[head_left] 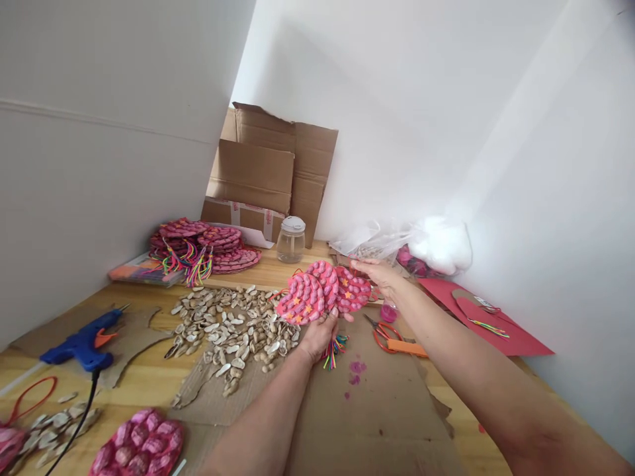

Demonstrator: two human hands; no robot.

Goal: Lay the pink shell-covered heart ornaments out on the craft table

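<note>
1. Two hands hold a fan of pink discs [322, 291] above the cardboard sheet [377, 410] on the worktop [143, 380], just right of the shell pile [233, 330].
2. Left hand [317, 337] grips the fan from below, fingers pressed on the lower edges; bright cords [335, 349] hang beneath it.
3. Right hand [380, 274] touches the rightmost disc's edge; I cannot tell whether its fingers pinch it.
4. Discs look light and fairly stiff, with bumpy shell faces that are probably glued on and brittle; the rims seem the safest place to hold, not the shells.
5. Nearby lie orange scissors [391, 337], a blue glue gun [84, 344], a jar [291, 239] and a stack of finished discs [203, 244].
6. Red print on the tape of the cardboard box [268, 172] is too small to read; no other writing shows.
</note>
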